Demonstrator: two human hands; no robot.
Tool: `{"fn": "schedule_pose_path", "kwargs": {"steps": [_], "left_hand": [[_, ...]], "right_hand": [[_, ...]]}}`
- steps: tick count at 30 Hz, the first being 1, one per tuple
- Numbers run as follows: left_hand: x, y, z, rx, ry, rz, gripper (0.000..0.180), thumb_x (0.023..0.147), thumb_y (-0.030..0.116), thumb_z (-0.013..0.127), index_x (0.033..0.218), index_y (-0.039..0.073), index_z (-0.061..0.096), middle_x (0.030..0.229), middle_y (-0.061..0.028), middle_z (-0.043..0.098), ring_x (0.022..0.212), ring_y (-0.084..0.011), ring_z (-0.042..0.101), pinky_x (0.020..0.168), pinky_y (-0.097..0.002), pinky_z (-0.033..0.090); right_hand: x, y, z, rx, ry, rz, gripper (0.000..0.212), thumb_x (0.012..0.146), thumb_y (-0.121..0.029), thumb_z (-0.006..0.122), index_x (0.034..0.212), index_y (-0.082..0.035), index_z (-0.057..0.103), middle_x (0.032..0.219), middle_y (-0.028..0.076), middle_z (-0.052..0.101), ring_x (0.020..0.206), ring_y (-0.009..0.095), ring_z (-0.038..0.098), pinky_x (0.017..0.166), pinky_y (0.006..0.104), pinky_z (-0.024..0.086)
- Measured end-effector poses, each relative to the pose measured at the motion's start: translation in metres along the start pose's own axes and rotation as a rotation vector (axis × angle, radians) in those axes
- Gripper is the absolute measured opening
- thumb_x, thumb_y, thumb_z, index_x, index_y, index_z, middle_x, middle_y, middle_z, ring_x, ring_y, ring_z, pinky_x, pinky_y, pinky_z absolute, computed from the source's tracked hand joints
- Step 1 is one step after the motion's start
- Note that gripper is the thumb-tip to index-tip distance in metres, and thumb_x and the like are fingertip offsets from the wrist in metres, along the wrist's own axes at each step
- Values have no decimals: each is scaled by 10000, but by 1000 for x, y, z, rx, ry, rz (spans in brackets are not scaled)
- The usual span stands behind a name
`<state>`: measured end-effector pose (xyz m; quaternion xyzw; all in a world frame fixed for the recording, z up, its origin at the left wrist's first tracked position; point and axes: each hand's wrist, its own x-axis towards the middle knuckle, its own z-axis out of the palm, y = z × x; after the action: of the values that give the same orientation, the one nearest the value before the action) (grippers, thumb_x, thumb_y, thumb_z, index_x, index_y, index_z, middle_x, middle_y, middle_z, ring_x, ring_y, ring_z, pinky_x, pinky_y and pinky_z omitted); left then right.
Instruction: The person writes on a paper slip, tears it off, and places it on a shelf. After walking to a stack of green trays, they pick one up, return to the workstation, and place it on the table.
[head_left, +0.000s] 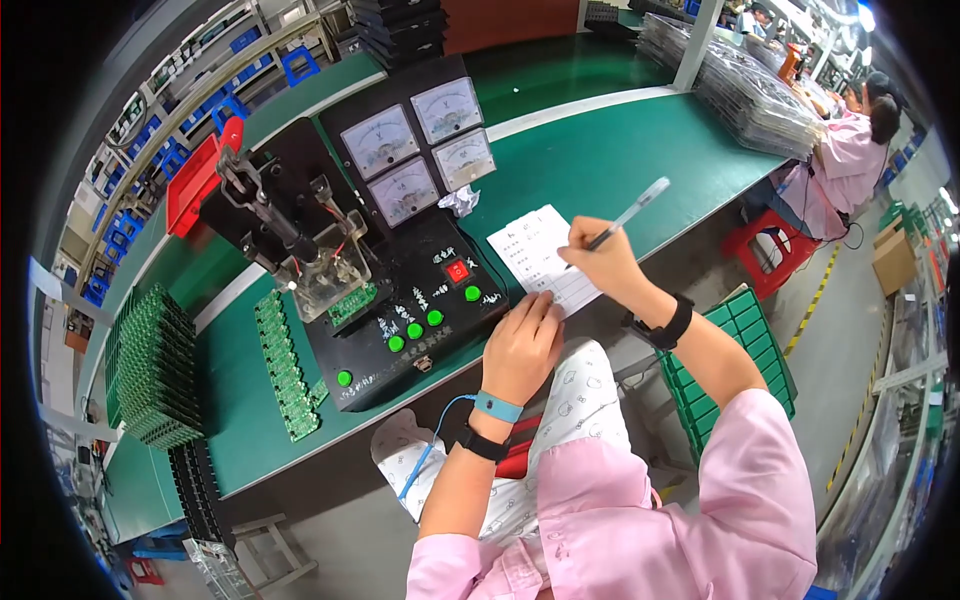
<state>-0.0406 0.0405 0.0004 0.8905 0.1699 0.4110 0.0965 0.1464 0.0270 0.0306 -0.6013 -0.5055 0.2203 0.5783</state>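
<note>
A white paper form (522, 238) with printed lines lies on the green table at its near edge. My right hand (607, 262) is closed around a clear-barrelled pen (640, 203), its tip end down at the sheet. Fingers stretched out, my left hand (523, 345) lies on the lower edge of the form and grips nothing. A blue wrist strap (497, 406) with a coiled cord is on my left wrist. Left of the form stands a black test box (420, 270) with green buttons, a red switch (457, 271) and several dial meters (381, 140).
A clamp fixture (325, 265) with a red handle holds a green circuit board (352, 304). A strip of boards (287, 365) and a tall board stack (152, 365) stand at left. Crumpled paper (460, 201) lies behind the box. A green crate (735, 360) is at right; a co-worker (845, 170) sits beyond.
</note>
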Motion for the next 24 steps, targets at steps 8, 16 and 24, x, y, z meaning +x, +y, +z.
{"fn": "schedule_pose_path", "kwargs": {"steps": [8, 16, 24], "left_hand": [[-1, -2, 5, 86, 2, -3, 267, 762, 87, 658, 1008, 2, 597, 1131, -127, 605, 1020, -286, 587, 822, -353, 507], [-4, -3, 7, 121, 95, 56, 236, 704, 6, 690, 933, 17, 636, 980, -87, 630, 885, -258, 584, 775, -337, 511], [-2, -2, 9, 121, 113, 41, 221, 699, 5, 698, 913, 18, 646, 934, -76, 636, 865, -244, 594, 744, -326, 515]], "right_hand": [[0, 5, 6, -98, -66, 8, 280, 767, -1, 687, 635, -48, 444, 564, -50, 399, 547, 33, 344, 478, 237, 264], [2, 10, 6, -85, -38, -26, 281, 770, -7, 688, 634, -49, 445, 570, -47, 406, 548, 36, 340, 480, 240, 265], [-7, 9, 6, -105, -47, -4, 271, 773, -3, 677, 635, -44, 447, 573, -45, 410, 551, 36, 346, 477, 241, 269]]}}
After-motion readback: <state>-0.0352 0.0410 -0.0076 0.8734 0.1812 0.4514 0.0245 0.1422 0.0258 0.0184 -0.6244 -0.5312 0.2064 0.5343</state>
